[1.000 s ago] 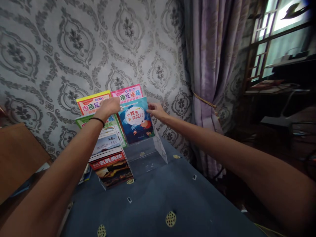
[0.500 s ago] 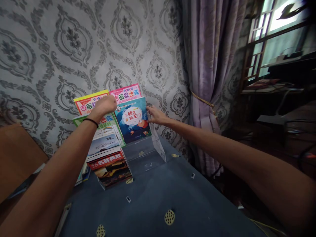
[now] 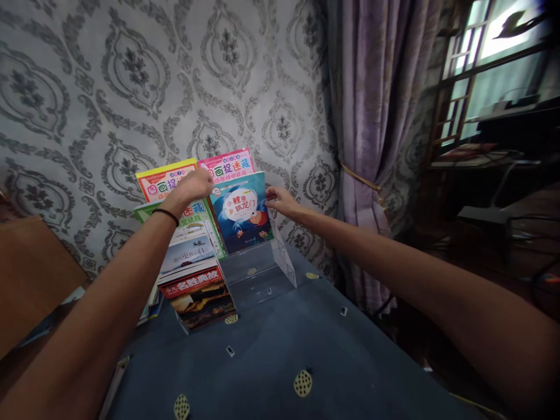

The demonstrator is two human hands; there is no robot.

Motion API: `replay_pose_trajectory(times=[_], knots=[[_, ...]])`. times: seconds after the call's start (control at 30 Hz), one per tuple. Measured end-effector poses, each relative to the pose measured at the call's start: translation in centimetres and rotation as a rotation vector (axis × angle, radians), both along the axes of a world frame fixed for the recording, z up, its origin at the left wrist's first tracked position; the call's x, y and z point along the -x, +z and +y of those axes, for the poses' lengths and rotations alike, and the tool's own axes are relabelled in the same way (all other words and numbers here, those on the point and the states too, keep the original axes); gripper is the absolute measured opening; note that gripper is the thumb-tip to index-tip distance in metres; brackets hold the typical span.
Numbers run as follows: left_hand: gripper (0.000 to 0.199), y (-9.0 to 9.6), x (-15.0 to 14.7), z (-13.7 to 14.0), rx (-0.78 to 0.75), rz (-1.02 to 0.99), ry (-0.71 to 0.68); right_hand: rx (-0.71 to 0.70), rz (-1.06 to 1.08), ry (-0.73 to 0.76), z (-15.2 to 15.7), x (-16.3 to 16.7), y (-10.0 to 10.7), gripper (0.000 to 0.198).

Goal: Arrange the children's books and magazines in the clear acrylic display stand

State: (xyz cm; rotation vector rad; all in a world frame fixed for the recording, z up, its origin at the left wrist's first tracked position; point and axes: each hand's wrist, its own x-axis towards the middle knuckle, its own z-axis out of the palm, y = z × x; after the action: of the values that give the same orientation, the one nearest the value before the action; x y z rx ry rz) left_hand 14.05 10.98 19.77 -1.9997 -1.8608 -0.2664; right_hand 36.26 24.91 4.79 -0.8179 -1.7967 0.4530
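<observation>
A blue picture book [image 3: 242,211] with a fish on its cover stands on a clear acrylic book rack [image 3: 284,263]. My right hand [image 3: 280,201] pinches its right edge. At its upper left corner my left hand [image 3: 196,184] is closed, with the fingertips partly hidden. Behind it rises a pink-edged book [image 3: 227,164]. To the left, on the rack's tiers, are a yellow-edged book [image 3: 161,175], a green book [image 3: 210,224], a pale blue book [image 3: 188,254] and, lowest, a red-titled book [image 3: 199,297].
The rack stands on a table with a dark blue patterned cloth [image 3: 262,361], close to a papered wall [image 3: 135,64]. A cardboard box [image 3: 37,280] is on the left. A purple curtain [image 3: 367,116] hangs at the right, past the table's edge.
The whole scene has shifted slightly to the right in view. Both hands stay at the blue book, which has turned a little on the rack.
</observation>
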Motion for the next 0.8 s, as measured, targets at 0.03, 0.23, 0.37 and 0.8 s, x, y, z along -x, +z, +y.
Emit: replay_pose_trajectory(times=[0.03, 0.23, 0.37, 0.8], knots=[[0.03, -0.1, 0.0, 0.0, -0.001, 0.01, -0.001, 0.002, 0.004, -0.008, -0.1, 0.0, 0.0, 0.02], [0.037, -1.2, -0.5, -0.4, -0.106, 0.115, 0.119, 0.015, 0.017, -0.104, -1.1, -0.1, -0.5, 0.028], [0.037, -2.0, -0.7, -0.5, -0.114, 0.129, 0.134, -0.012, 0.021, -0.208, -1.9, 0.1, -1.1, 0.031], [0.034, -1.5, 0.0, -0.8, -0.129, 0.119, 0.055, -0.23, 0.066, -0.367, -3.3, 1.6, -1.5, 0.025]])
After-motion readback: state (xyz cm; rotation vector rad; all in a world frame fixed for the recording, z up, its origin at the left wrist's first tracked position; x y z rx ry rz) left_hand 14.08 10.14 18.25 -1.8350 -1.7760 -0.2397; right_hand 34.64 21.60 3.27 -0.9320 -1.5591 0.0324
